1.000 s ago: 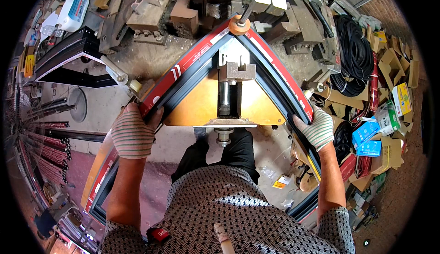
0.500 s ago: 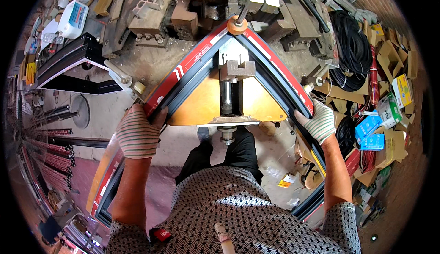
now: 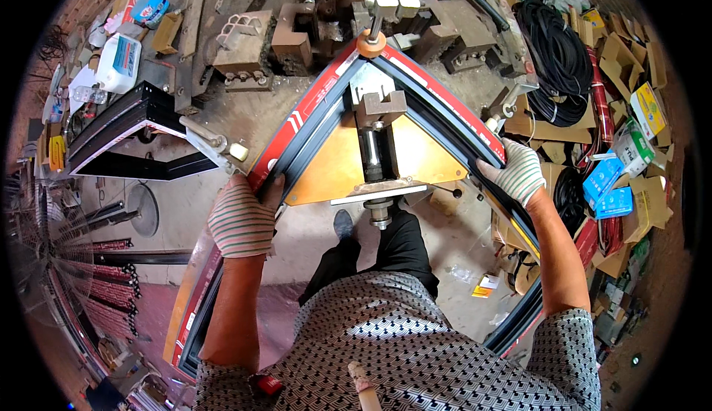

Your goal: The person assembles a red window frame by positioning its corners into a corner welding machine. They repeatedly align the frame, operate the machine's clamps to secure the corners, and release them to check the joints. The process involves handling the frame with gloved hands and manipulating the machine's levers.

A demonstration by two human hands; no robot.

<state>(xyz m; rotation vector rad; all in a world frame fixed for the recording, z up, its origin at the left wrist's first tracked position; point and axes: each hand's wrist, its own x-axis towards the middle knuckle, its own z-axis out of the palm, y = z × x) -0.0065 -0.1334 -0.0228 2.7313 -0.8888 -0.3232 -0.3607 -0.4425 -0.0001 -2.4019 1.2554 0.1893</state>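
Note:
A dark metal window frame (image 3: pixel 311 107) with red film along its edges lies with one corner pointing away from me, on a corner-crimping machine. My left hand (image 3: pixel 242 219), in a striped glove, is closed around the frame's left side. Gloved likewise, my right hand (image 3: pixel 517 173) grips the right side. An orange round pad (image 3: pixel 369 44) on a rod sits over the far corner. Inside the corner is a notched metal block (image 3: pixel 381 109), above a yellow-orange plate (image 3: pixel 326 170). The frame's nearer parts run down past both forearms, partly hidden.
Heavy steel blocks (image 3: pixel 295 40) stand on the machine bed. At left are another black frame (image 3: pixel 126 125), a white jug (image 3: pixel 119 62) and a fan (image 3: pixel 55 240). Coiled black cable (image 3: pixel 552 47) and cardboard boxes (image 3: pixel 630 58) crowd the right. A short rod handle (image 3: pixel 211 136) juts near my left hand.
The view has shifted and turned a little, so the frame and hands appear slightly farther right. Both hands keep their hold, and the corner stays under the orange pad.

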